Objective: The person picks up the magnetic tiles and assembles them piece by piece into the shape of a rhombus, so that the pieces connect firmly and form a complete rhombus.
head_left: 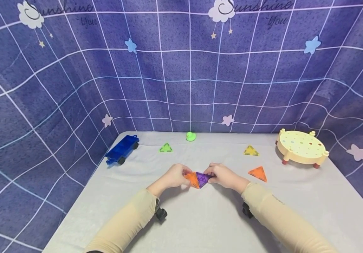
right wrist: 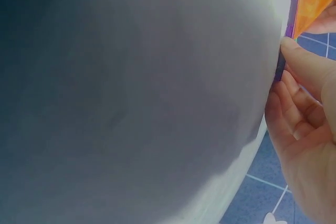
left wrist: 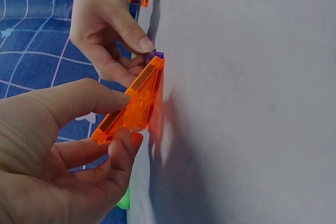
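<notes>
My left hand [head_left: 175,176] pinches a translucent orange triangular magnetic tile [head_left: 194,180] between thumb and fingers. In the left wrist view this orange tile [left wrist: 140,103] is tilted over the white cloth. A purple triangular magnetic tile [head_left: 202,179] is pinched in my right hand [head_left: 225,175], its thumb on one face. The two tiles meet along an edge in front of me, between the hands. In the right wrist view the purple tile [right wrist: 292,17] appears nearly edge-on, with the orange tile [right wrist: 312,4] angled off from it. My right fingers cover one corner of the purple tile.
Loose triangular tiles lie on the white cloth [head_left: 197,225]: green [head_left: 166,148], yellow [head_left: 251,150] and orange [head_left: 258,173]. A blue toy wagon [head_left: 122,149] stands at left, a green duck [head_left: 190,136] at the back, a cream pegged board on legs [head_left: 301,146] at right. Patterned curtain surrounds the table.
</notes>
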`<state>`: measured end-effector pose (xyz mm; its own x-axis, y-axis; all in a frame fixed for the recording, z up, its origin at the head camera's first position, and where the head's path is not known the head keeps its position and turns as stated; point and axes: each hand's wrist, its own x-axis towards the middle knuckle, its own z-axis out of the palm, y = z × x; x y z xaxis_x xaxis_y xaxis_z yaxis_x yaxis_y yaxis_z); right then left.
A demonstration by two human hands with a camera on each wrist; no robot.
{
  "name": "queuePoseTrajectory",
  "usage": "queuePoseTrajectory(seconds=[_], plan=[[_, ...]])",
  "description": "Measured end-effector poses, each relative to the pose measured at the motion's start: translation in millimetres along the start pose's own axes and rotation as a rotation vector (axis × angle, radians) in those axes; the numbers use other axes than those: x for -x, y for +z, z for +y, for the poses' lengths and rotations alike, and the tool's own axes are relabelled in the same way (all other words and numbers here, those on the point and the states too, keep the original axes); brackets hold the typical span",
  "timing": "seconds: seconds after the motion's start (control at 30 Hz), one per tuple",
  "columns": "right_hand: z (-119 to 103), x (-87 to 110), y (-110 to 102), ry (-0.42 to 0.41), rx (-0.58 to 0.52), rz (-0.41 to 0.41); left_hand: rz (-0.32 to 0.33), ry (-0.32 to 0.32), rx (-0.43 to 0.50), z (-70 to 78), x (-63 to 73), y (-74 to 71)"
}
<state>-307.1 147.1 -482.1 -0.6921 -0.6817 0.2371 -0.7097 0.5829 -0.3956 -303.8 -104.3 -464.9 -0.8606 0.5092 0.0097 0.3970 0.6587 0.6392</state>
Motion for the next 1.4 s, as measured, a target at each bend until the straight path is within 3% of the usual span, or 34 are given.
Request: queuePoseTrajectory(seconds=[0.43,0.6,1.03,1.4], plan=[[-2.7,-1.0,0.7,0.039,-0.014,-0.014,0.045,0.005,0.061,5.7,-4.0,0.3],[-5.5,-2.5,1.0,0.060,-0.056,-0.022,0.055,0.011,0.128,8.4,-5.0,2.3],[-5.0,-6.1,2.6,0.081,-0.117,-0.042,0.056,0.017,0.161,5.2,-8.6,6.0],[-6.6,-6.0,2.7,0.109,-0.210,-0.046,0.041,0.038,0.252,2.4,-6.6,8.1]])
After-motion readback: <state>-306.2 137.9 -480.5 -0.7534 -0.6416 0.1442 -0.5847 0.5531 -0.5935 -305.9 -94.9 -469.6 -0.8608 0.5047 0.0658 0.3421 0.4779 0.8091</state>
